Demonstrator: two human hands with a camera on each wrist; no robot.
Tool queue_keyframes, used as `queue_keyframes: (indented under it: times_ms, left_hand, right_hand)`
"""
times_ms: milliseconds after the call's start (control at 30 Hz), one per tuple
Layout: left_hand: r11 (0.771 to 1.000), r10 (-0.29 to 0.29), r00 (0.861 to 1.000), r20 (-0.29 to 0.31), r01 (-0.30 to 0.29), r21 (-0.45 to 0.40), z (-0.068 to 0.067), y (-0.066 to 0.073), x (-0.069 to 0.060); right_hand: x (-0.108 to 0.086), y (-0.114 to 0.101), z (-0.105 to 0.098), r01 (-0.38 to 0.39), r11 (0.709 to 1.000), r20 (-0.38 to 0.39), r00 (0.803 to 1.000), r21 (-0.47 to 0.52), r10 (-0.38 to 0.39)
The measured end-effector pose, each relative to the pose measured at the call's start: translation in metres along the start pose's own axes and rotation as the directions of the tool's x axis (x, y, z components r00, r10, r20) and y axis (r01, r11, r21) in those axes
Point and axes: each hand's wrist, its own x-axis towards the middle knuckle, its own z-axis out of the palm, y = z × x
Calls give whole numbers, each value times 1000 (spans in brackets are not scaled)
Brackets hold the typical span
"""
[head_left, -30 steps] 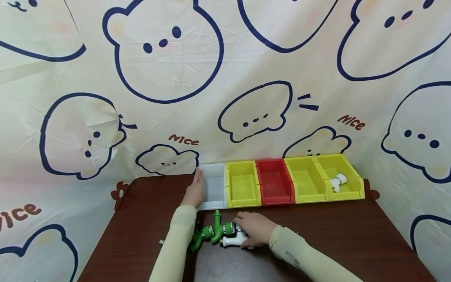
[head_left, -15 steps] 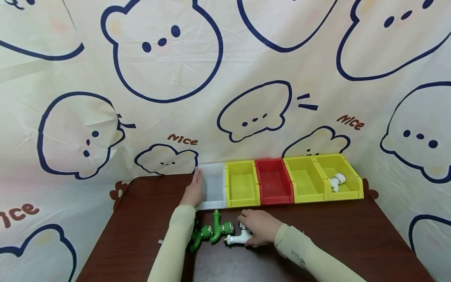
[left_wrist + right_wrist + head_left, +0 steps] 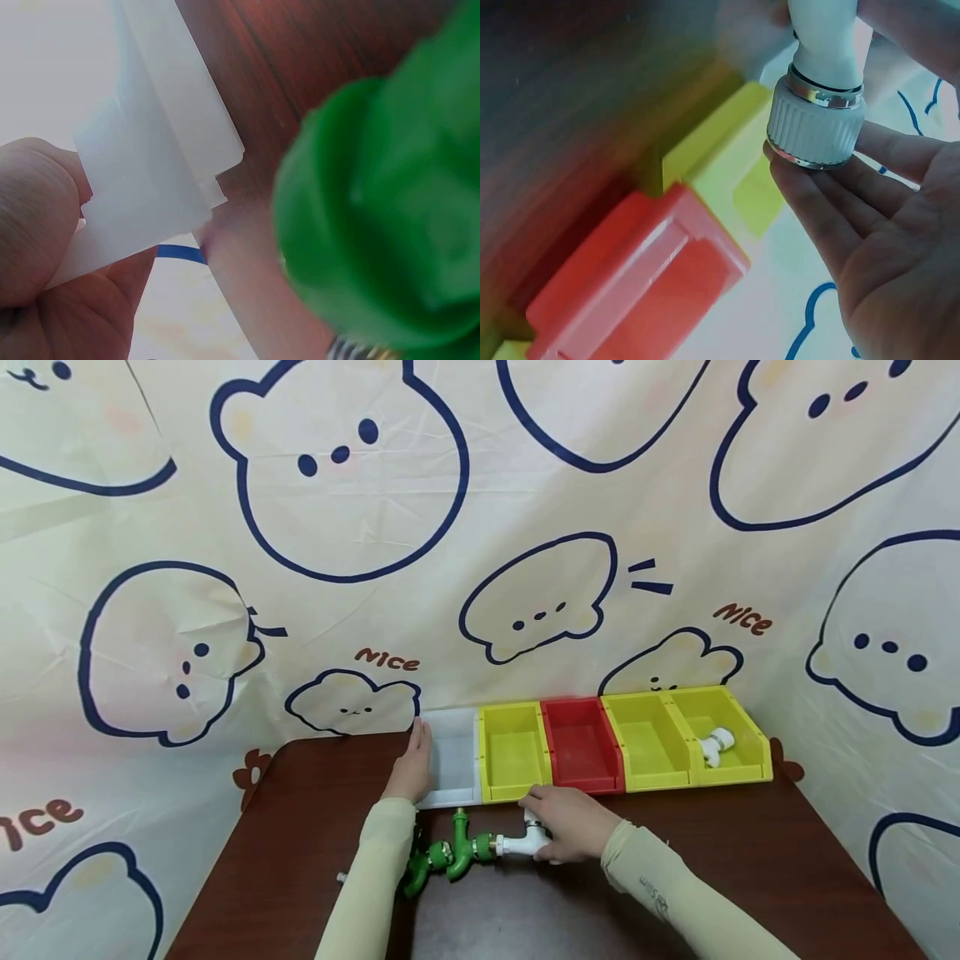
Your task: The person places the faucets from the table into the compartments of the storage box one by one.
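My right hand [image 3: 573,822] holds a white plastic tap [image 3: 525,842] just above the table, its end close to the green taps. In the right wrist view, fingers lie around the tap's ribbed white knob [image 3: 816,124] with silver bands. At the row's left end, my left hand [image 3: 410,774] holds the light grey bin [image 3: 454,752], fingers along its outer side. The left wrist view has the bin wall [image 3: 142,180] between thumb and fingers. Two green taps [image 3: 462,847] lie in front of the bins, one partly hidden by the left sleeve; a blurred green part fills that view's right side.
Right of the grey bin stand a yellow bin [image 3: 514,752], a red bin [image 3: 582,745] and two more yellow bins [image 3: 647,739]. The rightmost holds a white fitting [image 3: 717,746]. A small pale piece [image 3: 342,877] shows left of the left sleeve. Patterned cloth surrounds the brown table [image 3: 315,802].
My right hand has moved the white tap right and away from me, toward the bins. The left hand stays at the grey bin. The view has shifted slightly.
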Motion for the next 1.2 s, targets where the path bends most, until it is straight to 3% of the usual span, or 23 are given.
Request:
queue_keyframes:
  times_ms: [233,467,833,1200]
  left_hand:
    - [1000,15,1000,-17,-15,8,0,-1,0]
    - [1000,18,1000,-19,-17,8,-1,0,-1]
    - [1000,19,1000,-22,-19,-8,0,-2,-1]
    - [1000,16,1000,-18,-16,-4,0,-2,-1]
  right_hand:
    - [-9,16,-21,-103,993,-19,994,49,104]
    - [-16,40,-42,-238,967,-38,970,86,242]
    - [-30,78,-62,-352,932,-58,932,88,358]
    - [-35,113,-68,-425,897,-78,897,120,435]
